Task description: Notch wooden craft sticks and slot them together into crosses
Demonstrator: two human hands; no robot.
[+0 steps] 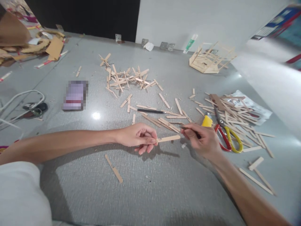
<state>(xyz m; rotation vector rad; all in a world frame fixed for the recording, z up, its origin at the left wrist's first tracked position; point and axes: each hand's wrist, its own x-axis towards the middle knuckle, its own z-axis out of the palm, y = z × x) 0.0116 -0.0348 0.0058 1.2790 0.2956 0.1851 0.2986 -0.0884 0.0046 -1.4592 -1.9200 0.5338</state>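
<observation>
My white sleeve is nearest, at the lower left, and beyond it a loose stick with a cut-away edge lies on the grey worktop. My left hand is closed in a pinch, thumb against fingers, on one end of a flat wooden stick; the rest points toward my right hand, clear of the worktop. A small mark or nick shows beside my left thumb. My right hand is curled around a slim tool whose thin tip juts toward the stick without touching it; I can't tell what tool it is.

I judge the work partway along. Several sticks, including the near one, look already notched, and a jumbled pile sits farther back. The stick I hold looks barely worked, and many in the right-hand heap, near the red-and-yellow-handled scissors, seem plain, though they overlap too much to be sure. At the back right, an open wooden frame stands put together; whether it is complete I can't tell.
</observation>
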